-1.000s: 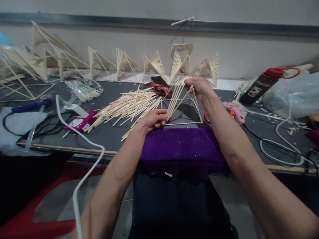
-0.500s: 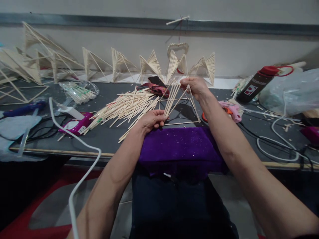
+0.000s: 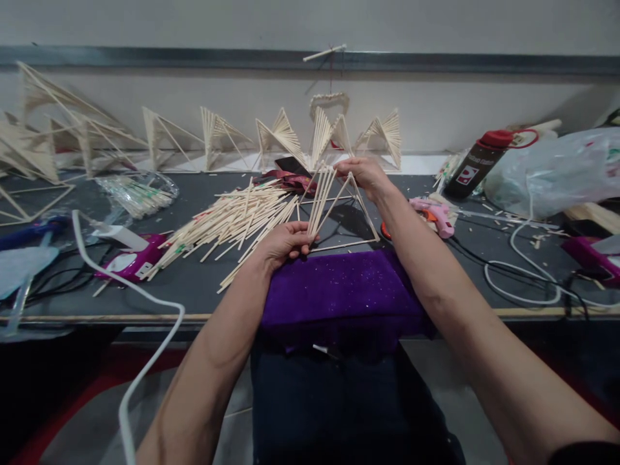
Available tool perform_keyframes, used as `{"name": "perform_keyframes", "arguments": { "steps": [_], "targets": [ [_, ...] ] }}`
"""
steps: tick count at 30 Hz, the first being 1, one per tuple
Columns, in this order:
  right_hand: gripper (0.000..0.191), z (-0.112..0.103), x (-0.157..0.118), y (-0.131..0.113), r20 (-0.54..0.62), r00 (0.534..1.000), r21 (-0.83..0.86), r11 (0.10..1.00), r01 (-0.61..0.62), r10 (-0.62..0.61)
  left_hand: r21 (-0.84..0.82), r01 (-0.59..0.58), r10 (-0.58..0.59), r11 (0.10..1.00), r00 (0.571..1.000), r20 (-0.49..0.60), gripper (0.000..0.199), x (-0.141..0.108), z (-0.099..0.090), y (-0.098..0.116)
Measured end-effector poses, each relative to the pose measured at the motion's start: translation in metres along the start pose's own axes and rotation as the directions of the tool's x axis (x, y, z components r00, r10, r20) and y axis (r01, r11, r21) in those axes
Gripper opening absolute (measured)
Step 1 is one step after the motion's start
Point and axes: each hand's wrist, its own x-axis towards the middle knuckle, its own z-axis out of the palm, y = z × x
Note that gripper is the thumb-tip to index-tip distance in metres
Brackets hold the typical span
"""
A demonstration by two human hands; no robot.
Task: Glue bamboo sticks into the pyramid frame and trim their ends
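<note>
A small frame of thin wooden sticks [image 3: 364,208] stands on the dark table in front of me, with several sticks fanned up its left side. My left hand [image 3: 289,241] is closed, thumb and fingers pinching the low left corner where the fanned sticks meet. At the upper ends of those sticks, my right hand [image 3: 364,174] is also closed in a pinch; its fingertips partly hide the stick end. A loose pile of wooden sticks [image 3: 242,213] lies left of the frame. Directly before the frame, a purple cloth [image 3: 339,284] covers the table edge.
Finished stick structures [image 3: 278,139] line the wall. A pink glue gun [image 3: 436,216] and dark bottle with red lid [image 3: 472,168] are to the right. Leftward lie a magenta power strip [image 3: 135,258], a bag of sticks [image 3: 138,194] and a white cable [image 3: 159,297] crossing the table edge.
The view has shifted, so the scene sits slightly lower and further left. Both hands keep their pinch on the stick frame, with little other movement.
</note>
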Motion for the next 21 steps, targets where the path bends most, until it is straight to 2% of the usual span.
{"name": "perform_keyframes", "arguments": {
  "steps": [6, 14, 21],
  "targets": [
    [0.008, -0.0014, -0.0016, 0.0020, 0.050, 0.998, -0.017, 0.999, 0.034, -0.034, 0.011, -0.010, 0.010, 1.000, 1.000, -0.002, 0.021, -0.0010, 0.0000, -0.0007],
    [0.007, 0.0048, -0.0059, -0.0036, 0.013, 1.000, -0.007, 1.000, -0.019, 0.019, 0.019, -0.019, 0.019, 1.000, 1.000, 0.002, 0.023, -0.0011, -0.0003, -0.0022],
    [0.008, 0.0047, -0.0063, -0.0028, 0.023, 1.000, -0.016, 1.000, -0.002, 0.002, 0.018, -0.015, 0.015, 1.000, 1.000, -0.009, 0.024, -0.0021, 0.0012, -0.0009]
  ]
}}
